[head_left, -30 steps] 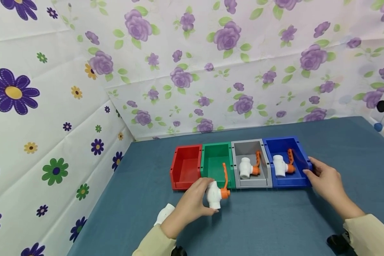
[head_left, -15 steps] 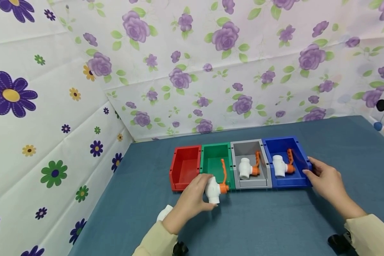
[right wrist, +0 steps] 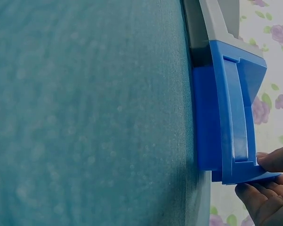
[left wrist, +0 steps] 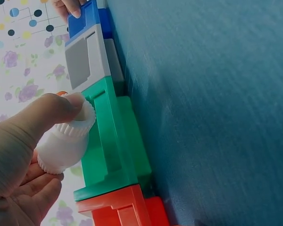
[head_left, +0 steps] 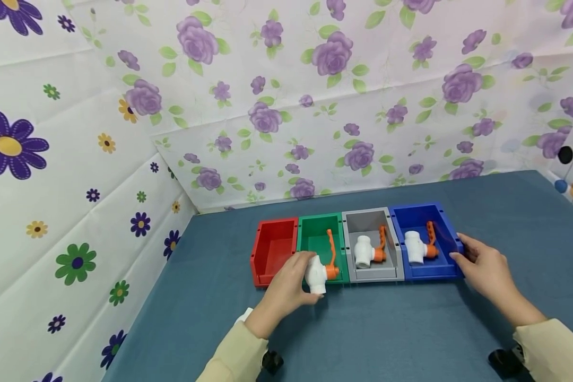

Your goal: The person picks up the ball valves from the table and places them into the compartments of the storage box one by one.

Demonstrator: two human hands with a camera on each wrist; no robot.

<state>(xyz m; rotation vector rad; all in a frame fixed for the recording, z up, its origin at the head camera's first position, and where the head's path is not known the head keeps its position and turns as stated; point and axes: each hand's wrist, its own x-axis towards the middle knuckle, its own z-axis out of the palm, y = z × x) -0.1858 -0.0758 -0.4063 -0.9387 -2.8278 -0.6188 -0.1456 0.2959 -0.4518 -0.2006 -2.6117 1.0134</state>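
Left grip [head_left: 287,285] pinches a white valve [head_left: 317,277], likely light, rigid, best held end to end; right grip [head_left: 484,270] pinches blue bin [head_left: 433,272].

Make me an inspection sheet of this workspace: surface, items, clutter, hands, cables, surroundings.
Surface: blue-grey tabletop.
Job's things: red bin, green bin, grey bin, blue bin in a row; one orange-handled white valve in the grey bin, second valve in the blue bin, third valve near the green bin.
Clutter: white object, mostly hidden by left forearm.
Hands: left hand holds the third valve; right hand grips the blue bin's outer wall.
Cables: nothing seen.
Surroundings: floral sheet behind, flower-print sheet at left.
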